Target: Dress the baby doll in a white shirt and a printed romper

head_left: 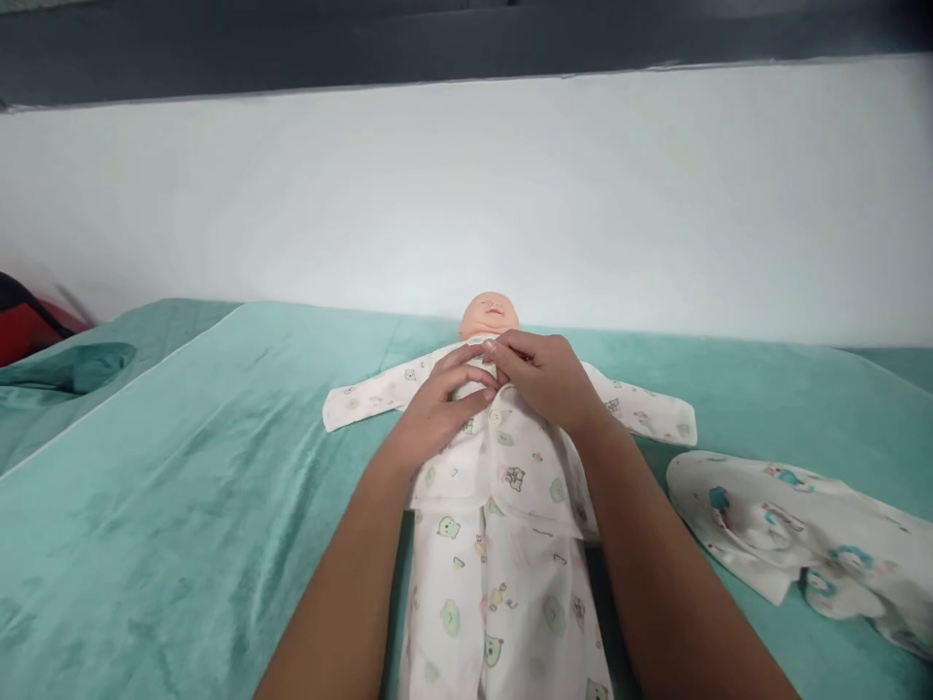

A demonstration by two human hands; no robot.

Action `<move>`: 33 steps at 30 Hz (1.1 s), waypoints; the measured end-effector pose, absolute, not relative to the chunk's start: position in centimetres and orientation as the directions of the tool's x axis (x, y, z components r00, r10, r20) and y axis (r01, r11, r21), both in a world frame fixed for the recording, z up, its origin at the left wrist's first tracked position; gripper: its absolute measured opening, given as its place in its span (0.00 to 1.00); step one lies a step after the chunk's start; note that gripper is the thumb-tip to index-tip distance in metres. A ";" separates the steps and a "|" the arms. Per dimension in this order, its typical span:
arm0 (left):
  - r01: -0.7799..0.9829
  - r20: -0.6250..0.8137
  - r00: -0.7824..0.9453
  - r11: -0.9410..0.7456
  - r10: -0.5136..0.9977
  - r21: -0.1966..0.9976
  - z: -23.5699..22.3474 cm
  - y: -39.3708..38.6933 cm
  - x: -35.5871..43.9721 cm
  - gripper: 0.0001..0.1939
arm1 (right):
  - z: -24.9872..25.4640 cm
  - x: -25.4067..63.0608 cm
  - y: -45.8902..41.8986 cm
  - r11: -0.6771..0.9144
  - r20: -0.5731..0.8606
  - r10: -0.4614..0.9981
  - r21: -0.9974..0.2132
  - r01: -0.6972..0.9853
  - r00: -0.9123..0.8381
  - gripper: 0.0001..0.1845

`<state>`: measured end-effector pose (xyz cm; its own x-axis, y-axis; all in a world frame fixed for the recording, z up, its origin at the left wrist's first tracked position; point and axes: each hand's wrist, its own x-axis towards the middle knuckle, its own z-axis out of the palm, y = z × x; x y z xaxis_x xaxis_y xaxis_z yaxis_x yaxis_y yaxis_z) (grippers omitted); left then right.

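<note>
A baby doll (pixel 490 313) lies on its back, its head toward the wall. It is dressed in a white long-sleeved baby shirt (pixel 514 467) with a small animal print, both sleeves spread out sideways. Matching baby pants (pixel 502 603) extend below the shirt hem. My left hand (pixel 444 403) rests on the chest, its fingertips gripping the shirt's front edge. From the other side my right hand (pixel 546 377) pinches the same front opening just under the doll's chin. A button (pixel 497 415) shows below my fingers; whatever is between my fingertips is hidden.
A teal sheet (pixel 190 486) with some wrinkles covers the bed. At the right lies a crumpled white printed cloth (pixel 809 544). A red and black item (pixel 29 321) sits at the far left edge. Behind the bed rises a white wall (pixel 466 194).
</note>
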<state>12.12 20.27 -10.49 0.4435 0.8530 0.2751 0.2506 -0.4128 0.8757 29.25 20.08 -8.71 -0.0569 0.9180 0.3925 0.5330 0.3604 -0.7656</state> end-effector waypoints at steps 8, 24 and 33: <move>0.329 0.175 0.657 -0.488 0.733 0.809 -10.1 20.1 10.5 0.10 | -8.8 29.6 16.6 0.318 0.305 0.944 -0.728 0.607 -0.128 0.14; 0.336 0.154 -0.038 -0.132 0.987 0.932 -11.3 21.4 11.1 0.08 | -8.9 31.7 17.6 0.001 0.196 0.955 -0.753 0.659 0.223 0.15; 0.687 0.159 -0.285 0.085 0.945 0.721 -11.4 22.2 7.5 0.16 | -9.3 32.9 17.9 -0.155 0.019 0.976 -0.634 0.757 0.216 0.15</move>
<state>7.47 22.21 -11.35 -0.2846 0.9453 0.1592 0.6873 0.0855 0.7213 32.85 17.89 -9.27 0.2155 0.9763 0.0188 0.7573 -0.1550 -0.6344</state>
